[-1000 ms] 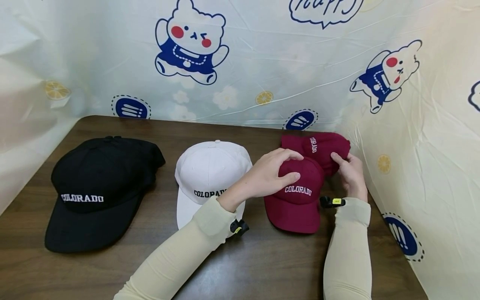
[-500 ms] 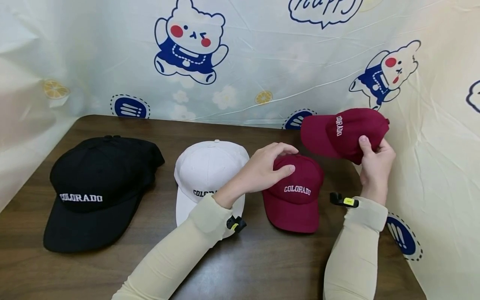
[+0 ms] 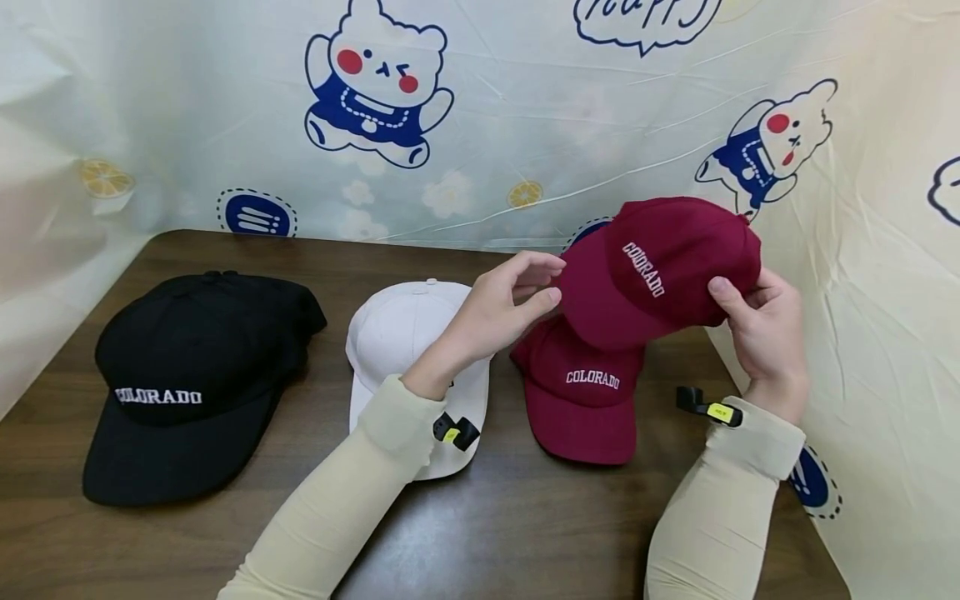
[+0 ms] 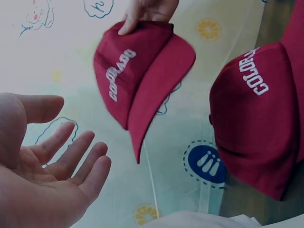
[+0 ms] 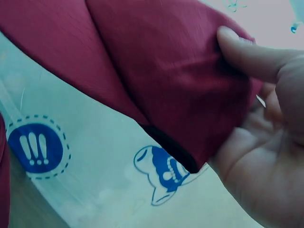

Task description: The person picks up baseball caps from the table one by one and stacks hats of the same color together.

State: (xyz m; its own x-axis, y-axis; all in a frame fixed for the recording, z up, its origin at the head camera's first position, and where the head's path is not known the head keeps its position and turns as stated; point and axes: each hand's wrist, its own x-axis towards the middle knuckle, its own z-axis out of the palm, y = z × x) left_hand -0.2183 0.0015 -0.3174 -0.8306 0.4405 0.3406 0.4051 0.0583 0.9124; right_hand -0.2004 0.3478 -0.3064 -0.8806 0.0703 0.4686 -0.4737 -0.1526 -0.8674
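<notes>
My right hand pinches a maroon baseball cap by its back edge, thumb on the outside. That cap is raised and tilted, its brim pointing left, with white COLORADO lettering. In the right wrist view the thumb presses the cap's cloth. Below it, a second maroon cap lies on the table, its crown partly hidden by the raised one. My left hand hovers by the raised cap's brim, fingers loosely bent. The left wrist view shows a gap between the left hand and the held cap.
A white cap lies under my left forearm, partly covered. At the left lies a black cap. The wooden table ends at a printed cloth hung along the back and sides.
My right hand has lifted the maroon cap off the table, first up and right, then tilted it back leftward. My left hand has moved left, away from the lower maroon cap.
</notes>
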